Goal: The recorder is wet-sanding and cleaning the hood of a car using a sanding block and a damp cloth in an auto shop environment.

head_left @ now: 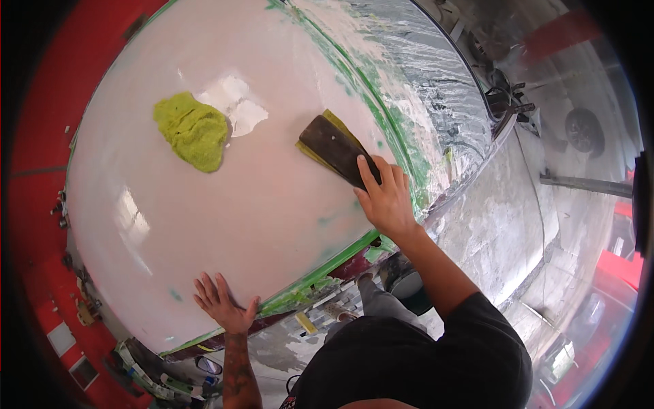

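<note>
One broad, glossy, pinkish car panel (272, 191), green along edges. Probably mid-stroke block sanding; calls for flat, even pressure. On it: yellow-green cloth (194, 133), crumpled at left; right hand (392, 201) curled around dark oblong sanding block (334, 142), right of center; left hand (228, 310) spread flat, near edge. Yellowish sandpaper (332, 118) under block, edges showing.

The right hand (390, 201) grips one end of a dark block (330, 142), a yellowish sheet (338, 122) beneath it, on a broad pale panel (231, 211). The left hand (221, 303) rests spread near the panel's lower edge, beside green tape (320, 273). A crumpled yellow-green cloth (194, 133) lies left of the block.
</note>
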